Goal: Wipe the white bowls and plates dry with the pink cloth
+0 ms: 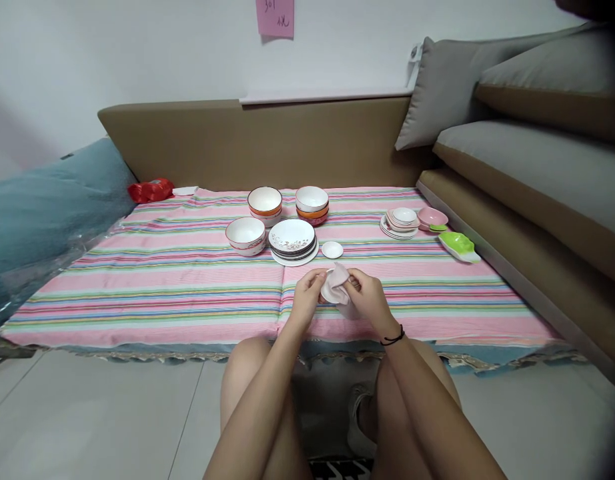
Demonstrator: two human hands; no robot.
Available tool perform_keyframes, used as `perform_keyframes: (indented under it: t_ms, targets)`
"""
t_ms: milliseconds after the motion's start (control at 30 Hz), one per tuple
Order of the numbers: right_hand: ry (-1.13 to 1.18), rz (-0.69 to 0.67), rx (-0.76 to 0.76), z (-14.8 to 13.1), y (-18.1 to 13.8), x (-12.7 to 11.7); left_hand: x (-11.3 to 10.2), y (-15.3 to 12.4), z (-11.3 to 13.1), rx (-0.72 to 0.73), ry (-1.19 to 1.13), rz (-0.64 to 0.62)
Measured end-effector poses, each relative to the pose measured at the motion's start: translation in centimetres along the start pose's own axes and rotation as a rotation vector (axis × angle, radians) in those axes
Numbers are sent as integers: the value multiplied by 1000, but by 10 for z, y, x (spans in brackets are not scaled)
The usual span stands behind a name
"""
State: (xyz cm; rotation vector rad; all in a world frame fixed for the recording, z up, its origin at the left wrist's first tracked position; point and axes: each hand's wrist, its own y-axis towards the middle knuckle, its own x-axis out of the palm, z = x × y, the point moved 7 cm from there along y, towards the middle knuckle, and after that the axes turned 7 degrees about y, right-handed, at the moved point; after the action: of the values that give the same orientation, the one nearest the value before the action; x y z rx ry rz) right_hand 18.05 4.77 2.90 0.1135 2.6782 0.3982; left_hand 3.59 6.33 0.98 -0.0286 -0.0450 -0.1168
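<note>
My left hand (309, 291) grips the left edge of a small white dish (328, 291), held up above the front part of the striped cloth. A pale pink cloth (339, 278) is pinched in my right hand (365, 293) and lies over the dish's right side, hiding part of it. Just beyond my hands, another small white dish (332, 250) rests on the striped cloth. To its left stands a stack of plates (291, 237), the top one white with a flower pattern.
Bowls (245, 231) stand stacked behind and left of the plates, with more bowl stacks (312, 199) further back. Small dishes (403, 217), a pink bowl (432, 217) and a green leaf-shaped dish (457, 245) sit at right, near cushions (532, 160). A red package (151, 190) lies far left.
</note>
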Motion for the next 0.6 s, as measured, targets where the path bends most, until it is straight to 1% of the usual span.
perform_keyframes:
  t_ms: [100, 200, 300, 367, 467, 533, 600]
  targets:
    - [30, -30, -73, -7, 1, 2, 0, 0, -3, -11, 20, -53]
    - [67, -34, -91, -8, 1, 3, 1, 0, -4, -16, 29, -88]
    - [106, -11, -97, -7, 1, 4, 3, 0, -4, -18, 36, -99]
    - [175, 22, -67, -4, 1, 4, 3, 1, -4, -17, 43, -87]
    - [283, 126, 31, 4, 0, -1, 1, 2, -4, -13, 52, -67]
    - [281, 168, 72, 7, -1, -4, 2, 1, -3, -11, 56, -70]
    - [217, 149, 51, 4, -1, -4, 3, 1, -3, -12, 59, -83]
